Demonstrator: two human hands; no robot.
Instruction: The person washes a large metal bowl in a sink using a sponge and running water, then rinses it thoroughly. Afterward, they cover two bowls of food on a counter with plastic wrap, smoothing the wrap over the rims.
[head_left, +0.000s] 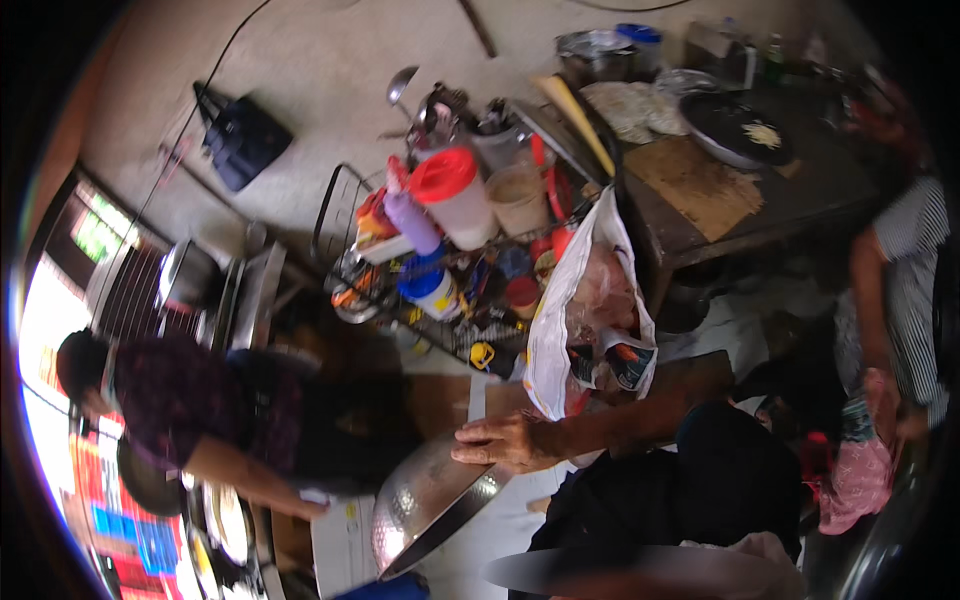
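Observation:
My right hand (506, 442) reaches in from the right, its forearm bare. Its fingers lie over the rim and outer side of a hammered metal wok (424, 499). The wok is tilted, its open side turned towards the lower right. My left hand is out of view. Just above my right wrist stands an open white sack (551, 330) filled with clear plastic bags and printed packets. Black clothing lies below my forearm, and a blurred grey shape covers part of it at the bottom.
A wire rack (450, 349) holds tubs, bottles and utensils. On a dark table (810, 195) are a pan (705, 139) and brown cardboard (697, 184). At the left, a person (180, 397) extends an arm near the wok; another person (911, 292) holds pink cloth (859, 480) at the right.

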